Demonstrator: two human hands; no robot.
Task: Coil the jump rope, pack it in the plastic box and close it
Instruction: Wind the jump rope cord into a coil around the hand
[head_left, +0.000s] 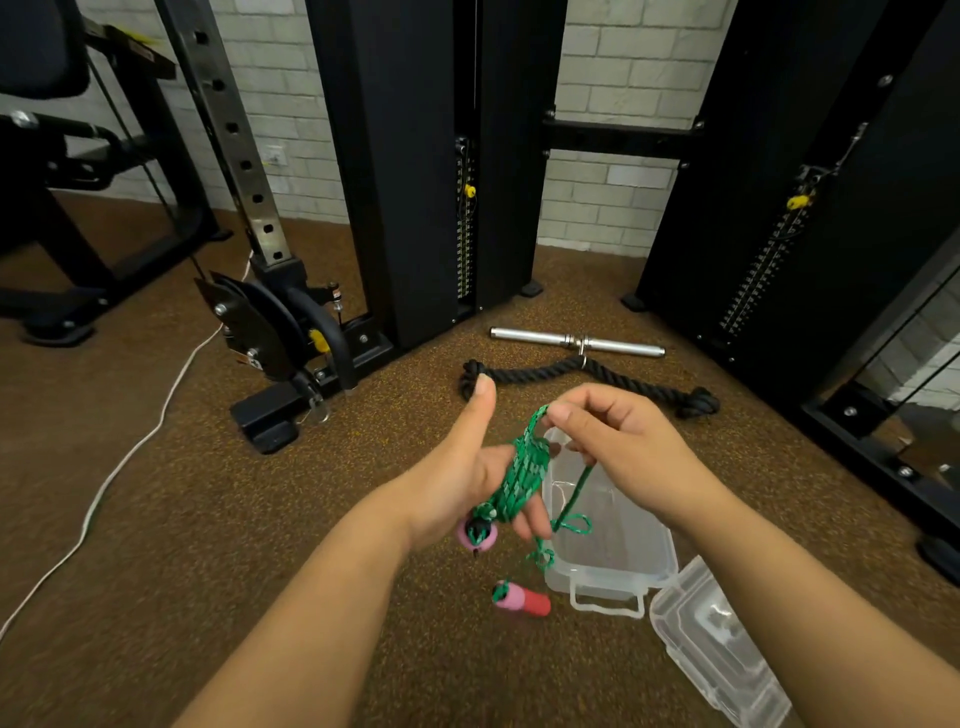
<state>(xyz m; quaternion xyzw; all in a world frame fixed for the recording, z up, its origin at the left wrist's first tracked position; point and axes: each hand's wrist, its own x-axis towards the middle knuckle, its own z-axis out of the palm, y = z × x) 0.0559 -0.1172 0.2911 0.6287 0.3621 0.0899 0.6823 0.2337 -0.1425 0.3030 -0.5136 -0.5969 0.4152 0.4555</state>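
Observation:
The green jump rope (522, 478) is wound in several turns around the fingers of my left hand (467, 467), whose thumb points up. One pink handle (477, 535) rests at the heel of that hand. My right hand (608, 441) pinches a strand of the rope near the top of the coil. A loose loop hangs down to the second handle (522, 600), pink and red, dangling just above the floor. The clear plastic box (613, 551) stands open on the floor below my hands. Its clear lid (717, 649) lies separately to the right.
A black rope attachment (587, 374) and a chrome bar (576, 343) lie on the brown floor behind the box. Black weight-stack columns (410, 171) rise at the back and right. A pulley base (280, 332) and a white cable (130, 457) lie left.

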